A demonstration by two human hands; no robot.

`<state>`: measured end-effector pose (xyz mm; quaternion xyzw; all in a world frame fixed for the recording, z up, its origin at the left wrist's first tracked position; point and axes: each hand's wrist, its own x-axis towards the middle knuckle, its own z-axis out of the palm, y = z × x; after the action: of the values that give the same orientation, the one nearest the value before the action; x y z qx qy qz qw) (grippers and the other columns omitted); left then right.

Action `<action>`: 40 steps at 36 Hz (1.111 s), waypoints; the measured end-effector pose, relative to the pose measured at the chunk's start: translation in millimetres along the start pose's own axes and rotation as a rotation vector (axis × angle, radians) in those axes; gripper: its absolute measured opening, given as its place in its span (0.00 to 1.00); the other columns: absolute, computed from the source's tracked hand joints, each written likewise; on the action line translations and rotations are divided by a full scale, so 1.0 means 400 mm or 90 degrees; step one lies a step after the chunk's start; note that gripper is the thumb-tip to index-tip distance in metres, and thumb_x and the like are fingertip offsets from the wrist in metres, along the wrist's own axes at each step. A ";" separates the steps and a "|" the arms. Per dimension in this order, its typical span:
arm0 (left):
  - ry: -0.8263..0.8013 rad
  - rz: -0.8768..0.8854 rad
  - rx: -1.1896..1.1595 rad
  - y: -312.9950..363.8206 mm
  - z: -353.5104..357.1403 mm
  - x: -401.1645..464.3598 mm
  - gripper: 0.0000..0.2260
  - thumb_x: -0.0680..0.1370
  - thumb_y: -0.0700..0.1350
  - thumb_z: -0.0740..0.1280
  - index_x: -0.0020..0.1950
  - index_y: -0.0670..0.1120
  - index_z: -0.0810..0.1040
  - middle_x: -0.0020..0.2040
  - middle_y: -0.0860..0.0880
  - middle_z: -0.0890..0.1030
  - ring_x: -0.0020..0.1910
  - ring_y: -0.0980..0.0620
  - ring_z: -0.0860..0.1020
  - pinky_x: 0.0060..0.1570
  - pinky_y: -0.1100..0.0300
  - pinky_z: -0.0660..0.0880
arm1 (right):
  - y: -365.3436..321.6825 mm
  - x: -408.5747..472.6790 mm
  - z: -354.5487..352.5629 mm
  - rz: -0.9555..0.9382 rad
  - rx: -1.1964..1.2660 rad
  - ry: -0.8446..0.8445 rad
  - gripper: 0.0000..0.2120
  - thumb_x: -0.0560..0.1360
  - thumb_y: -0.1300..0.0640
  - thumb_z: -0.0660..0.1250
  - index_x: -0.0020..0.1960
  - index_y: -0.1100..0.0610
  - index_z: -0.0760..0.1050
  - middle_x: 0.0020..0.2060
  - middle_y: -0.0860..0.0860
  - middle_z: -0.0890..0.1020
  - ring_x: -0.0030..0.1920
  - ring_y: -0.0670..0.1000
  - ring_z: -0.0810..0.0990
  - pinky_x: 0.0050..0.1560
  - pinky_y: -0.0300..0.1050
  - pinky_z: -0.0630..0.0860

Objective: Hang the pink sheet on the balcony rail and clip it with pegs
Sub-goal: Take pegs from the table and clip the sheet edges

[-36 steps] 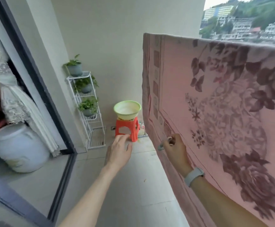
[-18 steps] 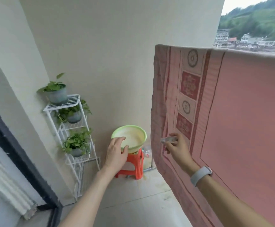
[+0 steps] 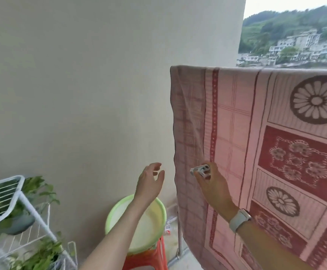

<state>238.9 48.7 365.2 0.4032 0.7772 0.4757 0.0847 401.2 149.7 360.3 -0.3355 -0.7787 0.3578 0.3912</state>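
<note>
The pink sheet point(image 3: 256, 152) with dark red flower panels hangs draped over the balcony rail, which it hides, and fills the right side of the view. My right hand point(image 3: 212, 186) holds a white peg point(image 3: 200, 169) in its fingers, close in front of the sheet's left edge at mid height. A white watch sits on that wrist. My left hand point(image 3: 151, 182) is raised to the left of the sheet's edge, fingers relaxed and holding nothing.
A green basin point(image 3: 149, 227) rests on an orange stool point(image 3: 149, 258) below my left arm. A white wire plant rack point(image 3: 8, 199) with potted plants stands at the lower left. A plain wall lies ahead. A metal post point(image 3: 180, 240) runs down behind the sheet's edge.
The view has swung up and toward the sheet's left end. Both hands have risen, the right one carrying the peg up along the sheet's edge.
</note>
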 end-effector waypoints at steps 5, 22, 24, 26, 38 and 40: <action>-0.041 0.011 -0.041 -0.036 0.056 0.222 0.12 0.77 0.41 0.63 0.61 0.43 0.74 0.57 0.46 0.78 0.48 0.53 0.76 0.47 0.67 0.68 | 0.030 0.140 0.077 -0.003 -0.018 0.061 0.14 0.73 0.47 0.66 0.56 0.48 0.69 0.50 0.46 0.79 0.49 0.47 0.79 0.51 0.46 0.76; -0.119 0.019 -0.341 -0.067 0.238 0.510 0.18 0.69 0.50 0.73 0.53 0.51 0.68 0.51 0.54 0.70 0.44 0.61 0.73 0.42 0.69 0.69 | 0.055 0.242 0.215 0.084 -0.260 0.338 0.15 0.71 0.53 0.69 0.56 0.54 0.72 0.48 0.48 0.81 0.45 0.44 0.79 0.47 0.37 0.76; -0.127 0.065 -0.363 -0.069 0.225 0.539 0.21 0.69 0.50 0.74 0.56 0.50 0.68 0.52 0.53 0.69 0.45 0.59 0.73 0.43 0.70 0.70 | 0.038 0.245 0.236 0.097 -0.269 0.372 0.15 0.71 0.54 0.68 0.56 0.53 0.71 0.47 0.46 0.80 0.44 0.45 0.79 0.46 0.40 0.77; -0.140 0.106 -0.364 -0.070 0.214 0.571 0.19 0.69 0.49 0.73 0.55 0.49 0.69 0.50 0.53 0.70 0.44 0.57 0.72 0.42 0.71 0.68 | 0.022 0.247 0.258 0.112 -0.283 0.396 0.14 0.71 0.54 0.68 0.56 0.52 0.71 0.46 0.45 0.79 0.43 0.46 0.79 0.44 0.40 0.77; -0.252 0.208 -0.380 -0.112 0.162 0.644 0.05 0.79 0.42 0.59 0.45 0.42 0.66 0.34 0.54 0.71 0.32 0.57 0.71 0.30 0.72 0.67 | -0.056 0.290 0.326 0.099 -0.359 0.414 0.13 0.73 0.54 0.67 0.56 0.53 0.70 0.46 0.44 0.78 0.45 0.44 0.78 0.44 0.34 0.76; -0.236 0.195 -0.385 -0.125 0.152 0.661 0.06 0.80 0.43 0.58 0.45 0.43 0.64 0.34 0.53 0.71 0.32 0.56 0.71 0.28 0.66 0.64 | -0.069 0.306 0.335 0.078 -0.366 0.424 0.13 0.73 0.53 0.66 0.56 0.52 0.70 0.45 0.40 0.75 0.46 0.41 0.77 0.46 0.28 0.73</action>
<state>68.4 265.2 359.0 0.5502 0.5043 0.6098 0.2666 223.3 194.3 369.4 -0.5730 -0.6567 0.0212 0.4899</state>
